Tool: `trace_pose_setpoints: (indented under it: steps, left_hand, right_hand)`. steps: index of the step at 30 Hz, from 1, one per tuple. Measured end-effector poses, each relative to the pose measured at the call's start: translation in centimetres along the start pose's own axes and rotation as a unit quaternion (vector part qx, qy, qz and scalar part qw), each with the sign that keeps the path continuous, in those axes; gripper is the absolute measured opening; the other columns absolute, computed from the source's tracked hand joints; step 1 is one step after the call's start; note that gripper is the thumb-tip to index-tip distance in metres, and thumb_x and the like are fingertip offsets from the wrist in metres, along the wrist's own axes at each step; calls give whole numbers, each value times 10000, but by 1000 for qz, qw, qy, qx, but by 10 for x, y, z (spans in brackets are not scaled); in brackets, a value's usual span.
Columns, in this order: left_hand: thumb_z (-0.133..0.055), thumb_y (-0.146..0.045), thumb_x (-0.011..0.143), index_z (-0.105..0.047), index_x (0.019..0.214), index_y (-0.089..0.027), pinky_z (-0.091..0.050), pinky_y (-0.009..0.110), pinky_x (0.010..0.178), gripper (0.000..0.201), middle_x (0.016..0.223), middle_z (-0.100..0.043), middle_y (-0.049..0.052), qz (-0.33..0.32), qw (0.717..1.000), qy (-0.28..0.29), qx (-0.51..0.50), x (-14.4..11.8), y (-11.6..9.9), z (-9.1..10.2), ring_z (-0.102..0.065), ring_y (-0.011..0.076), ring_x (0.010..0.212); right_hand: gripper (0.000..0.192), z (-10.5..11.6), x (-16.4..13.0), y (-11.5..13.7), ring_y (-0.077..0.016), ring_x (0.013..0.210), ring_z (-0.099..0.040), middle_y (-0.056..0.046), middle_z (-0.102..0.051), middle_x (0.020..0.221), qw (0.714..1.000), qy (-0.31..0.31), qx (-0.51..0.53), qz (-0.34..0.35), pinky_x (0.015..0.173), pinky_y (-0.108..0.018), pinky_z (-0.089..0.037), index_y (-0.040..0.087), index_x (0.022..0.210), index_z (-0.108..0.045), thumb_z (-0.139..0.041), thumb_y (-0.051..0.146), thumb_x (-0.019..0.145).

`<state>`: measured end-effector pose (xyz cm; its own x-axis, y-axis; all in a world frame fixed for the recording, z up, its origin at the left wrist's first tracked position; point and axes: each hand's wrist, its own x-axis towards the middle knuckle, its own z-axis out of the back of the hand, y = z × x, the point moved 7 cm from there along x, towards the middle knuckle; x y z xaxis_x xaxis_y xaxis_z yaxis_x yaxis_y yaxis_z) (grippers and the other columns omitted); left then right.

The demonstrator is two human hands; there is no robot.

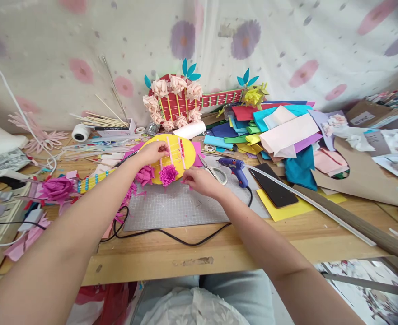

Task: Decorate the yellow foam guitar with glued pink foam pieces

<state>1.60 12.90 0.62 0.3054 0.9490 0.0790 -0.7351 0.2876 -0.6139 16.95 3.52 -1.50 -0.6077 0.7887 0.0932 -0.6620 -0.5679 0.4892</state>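
A yellow paper guitar (181,153) lies on a grey cutting mat (185,205), with two magenta paper flowers (168,174) stuck to its lower body. My left hand (153,152) rests on the guitar's upper left, fingers gripping its body. Just right of the flowers, my right hand (200,180) pinches a small pink paper piece (186,182) at the guitar's lower edge. A larger magenta flower (57,188) lies on the table to the left, beside the guitar's striped neck (93,181).
Scissors (215,171) and a blue glue gun (234,168) with a black cord lie right of the guitar. A black phone (273,185) sits on yellow paper. Coloured paper sheets (273,126) pile at the right. A red flowered guitar (185,101) leans on the back wall.
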Motion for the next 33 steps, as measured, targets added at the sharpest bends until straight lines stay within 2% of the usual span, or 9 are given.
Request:
trace_pose_setpoints:
  steps: [3,6,10,14,18,23,25,28,33]
  left_hand:
    - [-607,-211,657,-594,688,-169,-413,300,713,54,738,-594,10,-13,998,-54,22,-1,-5,7,-539,160,720]
    - [-645,-226,642,-611,672,-169,-416,306,740,73,776,-581,23,-7,990,-139,16,-5,-9,19,-529,164,763]
    - [-612,-188,683,-585,706,-164,-430,264,661,42,699,-571,-1,-7,965,-231,-121,-20,-20,35,-523,120,661]
    - [-616,-174,693,-561,759,-172,-433,213,550,86,673,-564,-17,-39,926,-288,-243,-48,-44,36,-524,96,606]
    - [-611,-210,722,-568,861,-194,-442,192,492,146,722,-573,-21,-50,908,-276,-310,-85,-67,0,-524,76,559]
    - [-576,-276,769,-600,800,-204,-502,231,552,81,752,-604,15,-17,948,-98,-301,-117,-73,-88,-590,103,591]
    - [-587,-263,750,-588,751,-204,-527,254,581,59,765,-615,29,18,942,-88,-322,-122,-63,-109,-630,133,653]
    - [-618,-250,719,-540,736,-195,-554,297,645,96,684,-634,19,85,911,-95,-392,-119,-45,-125,-664,159,679]
    - [-678,-262,675,-479,718,-174,-567,295,611,221,644,-628,-3,139,848,-121,-496,-111,-31,-124,-677,161,653]
  right_hand:
    - [74,-8,-9,-11,-120,720,-532,-22,-596,778,999,32,24,12,646,-222,-347,164,834,-639,-583,198,800]
    - [177,-17,-16,-22,-122,754,-552,-38,-608,884,998,57,40,2,687,-232,-381,169,914,-647,-627,159,739]
    - [232,-15,-21,-30,-135,827,-573,-55,-630,990,997,21,73,-19,744,-249,-408,177,970,-648,-625,152,741]
    - [125,-9,-25,-38,-120,755,-575,-35,-661,889,993,-23,106,-55,711,-245,-408,174,870,-661,-614,164,755]
    - [76,-7,-27,-46,-109,656,-543,-7,-636,707,986,-55,127,-92,628,-233,-381,169,724,-643,-618,234,755]
    - [107,-14,-30,-50,-107,670,-572,-3,-668,747,976,-35,193,-92,638,-231,-406,174,811,-659,-586,211,743]
    - [171,-17,-32,-53,-109,711,-592,-22,-686,823,970,-29,222,-91,668,-236,-434,169,868,-653,-558,146,728]
    - [241,-19,-36,-60,-110,736,-602,-43,-690,890,964,-44,244,-96,695,-250,-456,163,906,-646,-517,98,713]
    - [162,-10,-41,-64,-117,702,-576,-36,-673,841,964,-84,229,-106,663,-255,-448,164,836,-654,-537,196,729]
